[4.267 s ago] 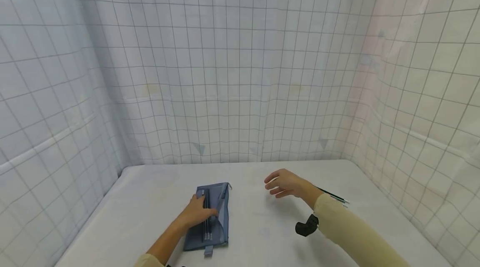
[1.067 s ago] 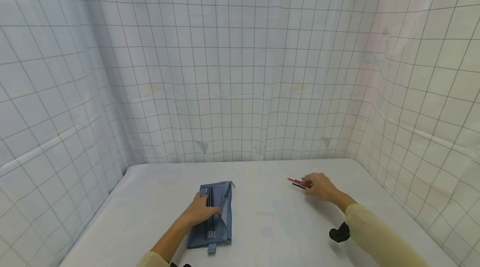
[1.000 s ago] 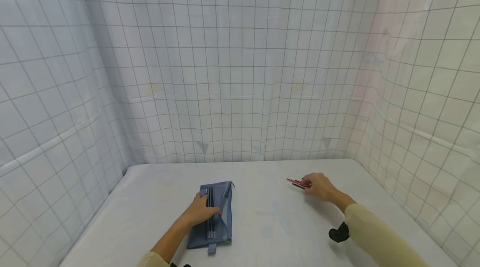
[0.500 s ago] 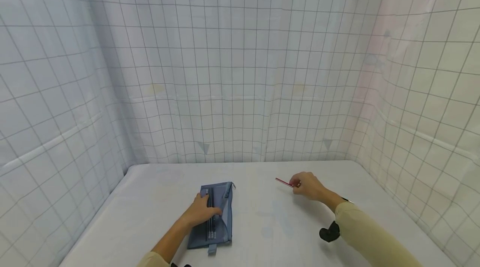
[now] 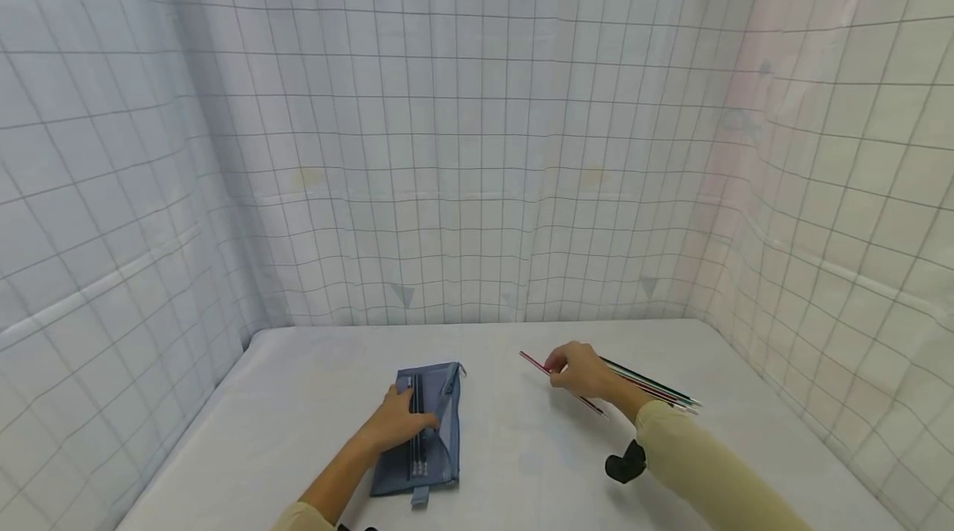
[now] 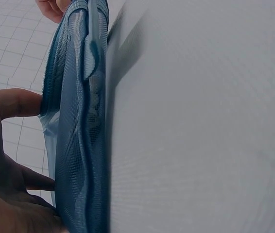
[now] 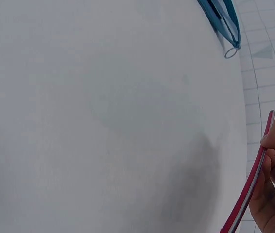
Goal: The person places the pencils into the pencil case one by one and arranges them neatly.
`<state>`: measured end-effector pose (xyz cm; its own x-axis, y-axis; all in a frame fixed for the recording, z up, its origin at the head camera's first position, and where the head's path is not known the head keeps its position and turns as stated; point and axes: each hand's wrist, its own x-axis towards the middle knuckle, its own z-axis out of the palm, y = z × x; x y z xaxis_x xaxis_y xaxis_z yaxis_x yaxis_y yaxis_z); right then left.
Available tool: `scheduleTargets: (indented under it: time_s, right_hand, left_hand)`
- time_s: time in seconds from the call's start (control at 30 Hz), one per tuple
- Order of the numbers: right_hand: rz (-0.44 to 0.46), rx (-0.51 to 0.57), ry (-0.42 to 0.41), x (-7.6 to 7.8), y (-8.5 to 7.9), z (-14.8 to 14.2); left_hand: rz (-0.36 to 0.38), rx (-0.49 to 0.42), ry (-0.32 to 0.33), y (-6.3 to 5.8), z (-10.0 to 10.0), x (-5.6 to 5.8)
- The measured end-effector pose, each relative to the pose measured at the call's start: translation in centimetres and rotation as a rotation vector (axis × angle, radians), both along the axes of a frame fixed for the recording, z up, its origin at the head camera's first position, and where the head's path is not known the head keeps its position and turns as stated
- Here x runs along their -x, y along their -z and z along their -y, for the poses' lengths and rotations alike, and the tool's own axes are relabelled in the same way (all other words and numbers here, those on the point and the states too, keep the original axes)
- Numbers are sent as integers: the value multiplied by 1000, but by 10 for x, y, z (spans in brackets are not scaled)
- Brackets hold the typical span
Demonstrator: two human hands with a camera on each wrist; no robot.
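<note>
On the white table lies a flat blue mesh pencil pouch (image 5: 438,386), with several dark pencils (image 5: 418,458) showing in it. My left hand (image 5: 392,422) rests on it, fingers spread and thumb at the zip edge. In the left wrist view, two extended fingers (image 6: 21,104) touch the pouch (image 6: 74,145). My right hand (image 5: 581,369), right of the pouch, pinches a slim red pencil (image 5: 532,361) between thumb and fingers. In the right wrist view the pencil (image 7: 249,189) shows a pale stripe along its length; its lower end is out of frame.
Several more pencils (image 5: 648,383), dark green and red among them, lie on the table behind my right forearm, which partly covers them. White grid-patterned cloth (image 5: 477,183) hangs at the back and both sides. The pouch's zip ring (image 7: 231,52) shows in the right wrist view.
My right hand has gone to the pencils, taken a red one and come left toward the pouch with it. The left hand stays on the pouch.
</note>
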<state>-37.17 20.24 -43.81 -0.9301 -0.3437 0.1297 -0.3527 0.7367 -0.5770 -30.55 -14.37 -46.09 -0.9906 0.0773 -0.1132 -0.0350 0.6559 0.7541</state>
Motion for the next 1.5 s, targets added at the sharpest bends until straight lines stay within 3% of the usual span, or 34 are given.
scheduleTargets:
  time_s: [0.43, 0.67, 0.83, 1.23, 1.5]
  right_hand:
    - [154, 227, 56, -2, 4, 47]
    - [309, 383, 71, -4, 5, 67]
    - [374, 459, 95, -6, 6, 83]
    - [417, 536, 121, -11, 16, 119]
    - [396, 527, 202, -22, 20, 146]
  left_hand:
    - [-10, 2, 6, 1, 1, 0]
    - [2, 9, -1, 2, 0, 0]
    - [4, 20, -8, 1, -2, 1]
    - [5, 36, -10, 0, -3, 5]
    - [4, 28, -6, -1, -1, 3]
